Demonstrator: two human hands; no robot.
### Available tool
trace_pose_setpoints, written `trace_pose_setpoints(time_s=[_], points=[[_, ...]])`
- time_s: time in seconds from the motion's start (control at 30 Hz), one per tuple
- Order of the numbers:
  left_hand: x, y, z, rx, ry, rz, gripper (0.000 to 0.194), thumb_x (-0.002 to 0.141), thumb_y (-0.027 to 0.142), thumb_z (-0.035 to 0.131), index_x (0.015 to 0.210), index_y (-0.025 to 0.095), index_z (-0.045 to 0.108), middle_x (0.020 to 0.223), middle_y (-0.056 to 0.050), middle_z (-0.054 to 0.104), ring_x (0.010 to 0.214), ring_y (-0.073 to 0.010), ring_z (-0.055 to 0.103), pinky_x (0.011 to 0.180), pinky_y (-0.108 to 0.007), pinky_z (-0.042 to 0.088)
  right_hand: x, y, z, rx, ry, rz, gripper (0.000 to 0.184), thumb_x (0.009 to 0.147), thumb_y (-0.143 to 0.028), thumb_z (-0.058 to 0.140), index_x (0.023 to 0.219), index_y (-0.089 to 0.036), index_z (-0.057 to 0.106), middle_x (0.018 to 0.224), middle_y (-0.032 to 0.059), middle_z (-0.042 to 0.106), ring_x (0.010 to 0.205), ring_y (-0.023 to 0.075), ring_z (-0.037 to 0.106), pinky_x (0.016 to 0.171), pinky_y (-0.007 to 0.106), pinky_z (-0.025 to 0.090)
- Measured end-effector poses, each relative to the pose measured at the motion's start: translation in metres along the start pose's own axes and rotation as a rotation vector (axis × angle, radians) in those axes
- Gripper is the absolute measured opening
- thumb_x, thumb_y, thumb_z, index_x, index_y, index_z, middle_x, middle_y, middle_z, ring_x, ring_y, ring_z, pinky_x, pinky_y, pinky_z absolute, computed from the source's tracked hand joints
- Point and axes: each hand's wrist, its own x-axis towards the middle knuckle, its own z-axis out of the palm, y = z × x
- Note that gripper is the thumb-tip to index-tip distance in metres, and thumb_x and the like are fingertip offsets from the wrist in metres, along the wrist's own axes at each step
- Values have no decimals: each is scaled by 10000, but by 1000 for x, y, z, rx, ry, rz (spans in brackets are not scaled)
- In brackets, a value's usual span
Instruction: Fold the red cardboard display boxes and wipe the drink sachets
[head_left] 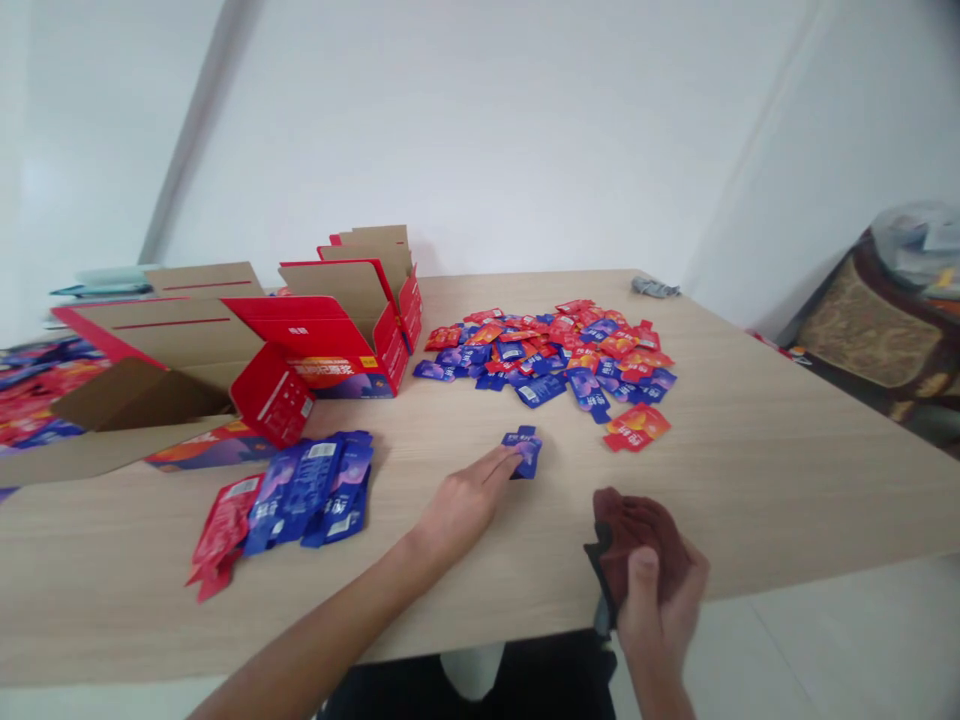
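Observation:
My left hand (465, 503) reaches over the middle of the table, its fingers together and closed on the near left edge of a small blue sachet (529, 458). At the table's front edge, my right hand (667, 605) is wrapped round a bunched brown cloth (637, 535) with a dark edge, the thumb pressed on top. Beyond both hands spreads a loose pile of red and blue sachets (551, 350). One orange-red sachet (637, 427) lies at its near side. Left of my forearm, several larger blue pouches (311, 490) overlap beside red pouches (229, 525).
Open red cartons (341, 370) with raised flaps stand along the left. Behind them at far left are more sachets (49, 385) and a pale stack (112, 280). A grey crumpled item (655, 287) lies at the back right. A patterned chair (862, 315) stands right of the table.

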Motion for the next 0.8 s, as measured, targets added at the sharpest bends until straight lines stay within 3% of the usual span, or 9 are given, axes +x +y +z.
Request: trace_pose_setpoints(time_s=[0.1, 0.2, 0.4, 0.53, 0.63, 0.73, 0.8], points=[[-60, 19, -18, -26, -10, 56, 575, 973, -25, 413, 1516, 159, 458, 1538, -96, 563, 1436, -168, 522, 1178, -333, 477, 4, -6, -2, -21, 95, 20, 545, 943, -557, 618, 1326, -188, 506, 1291, 177, 636, 1162, 312, 651, 986, 506, 514], [-102, 36, -28, -17, -53, 108, 533, 994, 16, 465, 1511, 146, 483, 1558, -94, 541, 1471, -211, 480, 1193, -373, 475, 8, -10, -5, -101, 83, 51, 577, 933, -584, 623, 1329, -175, 528, 1280, 170, 645, 1172, 304, 641, 1020, 501, 492], [-137, 62, -32, -16, -35, 36, 384, 1037, 200, 572, 1417, 147, 598, 1604, -126, 476, 1539, -323, 360, 1186, -491, 482, 25, -18, -5, -277, -112, 111, 636, 907, -636, 632, 1339, -173, 569, 1281, 162, 674, 1163, 299, 647, 1030, 491, 480], [-151, 72, -20, -79, 35, 47, 340, 1051, 202, 563, 1380, 149, 628, 1567, -121, 522, 1534, -289, 378, 1173, -446, 502, 36, -40, 14, -404, -220, 69, 630, 889, -643, 654, 1321, -190, 583, 1232, 156, 707, 1121, 309, 670, 982, 475, 509], [-158, 72, -10, -101, 79, 96, 332, 1060, 177, 549, 1380, 159, 631, 1535, -99, 563, 1490, -255, 453, 1176, -424, 500, 23, -61, 38, -469, -460, -164, 528, 921, -585, 660, 1293, -218, 582, 1202, 129, 708, 1108, 290, 671, 957, 442, 530], [-160, 69, -5, -96, 89, 122, 340, 1084, 151, 475, 1387, 151, 629, 1458, -81, 637, 1386, -215, 573, 1152, -381, 521, -2, -68, 60, -512, -928, -500, 388, 962, -522, 647, 1229, -243, 605, 1151, 95, 699, 1077, 266, 653, 933, 423, 543], [-160, 67, -5, -83, 87, 125, 358, 1095, 134, 422, 1386, 141, 631, 1423, -66, 666, 1328, -196, 622, 1139, -351, 530, -10, -61, 70, -546, -1133, -660, 336, 982, -491, 631, 1207, -242, 618, 1119, 86, 695, 1061, 265, 636, 930, 434, 546]])
